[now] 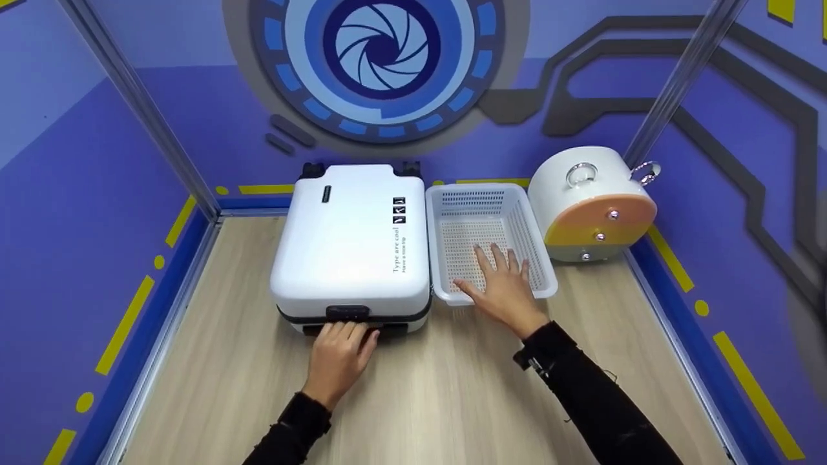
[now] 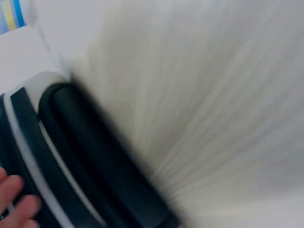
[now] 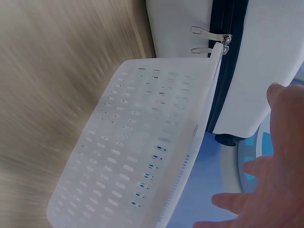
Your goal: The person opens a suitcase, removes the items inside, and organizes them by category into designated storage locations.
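Observation:
A white hard-shell suitcase (image 1: pixel 349 239) lies flat on the wooden table, its front edge toward me. My left hand (image 1: pixel 339 358) is at that front edge, just below the black lock (image 1: pixel 347 313), with the fingertips partly hidden. In the left wrist view, its fingers (image 2: pixel 19 204) are bent slightly beside the suitcase's dark seam, apart from the black carry handle (image 2: pixel 104 152). My right hand (image 1: pixel 507 290) spreads its fingers over a white perforated plastic basket (image 1: pixel 546 284), holding nothing. The right wrist view shows silver zipper pulls (image 3: pixel 209 35) on the suitcase's side, close to the basket rim.
To the basket's right stands a rounded white container (image 1: pixel 555 171) with an orange, yellow and grey front, small knobs and ring handles. Blue-purple printed panels (image 1: pixel 174 110) with metal corner posts enclose the table (image 1: pixel 452 400) at the back and sides.

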The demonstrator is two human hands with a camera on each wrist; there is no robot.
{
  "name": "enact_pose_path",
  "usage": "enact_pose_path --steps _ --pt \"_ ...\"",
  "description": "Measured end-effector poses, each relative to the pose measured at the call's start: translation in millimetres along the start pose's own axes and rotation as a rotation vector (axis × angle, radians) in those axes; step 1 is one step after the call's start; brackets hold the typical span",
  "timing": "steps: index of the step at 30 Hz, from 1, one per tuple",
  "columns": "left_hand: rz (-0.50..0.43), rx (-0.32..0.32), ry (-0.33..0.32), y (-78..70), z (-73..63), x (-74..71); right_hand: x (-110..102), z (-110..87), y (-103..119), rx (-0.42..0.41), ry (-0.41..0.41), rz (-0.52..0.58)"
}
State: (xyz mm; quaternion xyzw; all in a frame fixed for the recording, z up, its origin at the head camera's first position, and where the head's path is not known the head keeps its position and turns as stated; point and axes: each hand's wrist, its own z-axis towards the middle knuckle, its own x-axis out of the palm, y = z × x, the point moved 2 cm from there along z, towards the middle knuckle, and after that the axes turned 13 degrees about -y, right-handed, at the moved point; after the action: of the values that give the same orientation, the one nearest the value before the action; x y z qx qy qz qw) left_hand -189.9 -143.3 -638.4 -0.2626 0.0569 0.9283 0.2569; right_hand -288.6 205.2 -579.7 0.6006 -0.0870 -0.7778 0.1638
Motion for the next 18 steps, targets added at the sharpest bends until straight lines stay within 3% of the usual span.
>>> enact_pose_path --steps 6,10,15,18 --pt "0.054 -0.042 0.101 -1.5 -14.9 7.7 3 -0.6 1 -0.003 -0.018 0.035" --pt "0.061 -0.055 0.208 -1.8 -13.3 17.6 5 -1.7 2 -0.043 -0.128 0.104" --pt "0.055 -0.076 0.402 1.9 -10.5 30.4 9 -8.3 13 -0.119 -0.297 0.201" --pt "0.05 -0.079 0.452 7.5 -10.1 31.8 12 -12.9 28 -0.202 -0.312 0.252"
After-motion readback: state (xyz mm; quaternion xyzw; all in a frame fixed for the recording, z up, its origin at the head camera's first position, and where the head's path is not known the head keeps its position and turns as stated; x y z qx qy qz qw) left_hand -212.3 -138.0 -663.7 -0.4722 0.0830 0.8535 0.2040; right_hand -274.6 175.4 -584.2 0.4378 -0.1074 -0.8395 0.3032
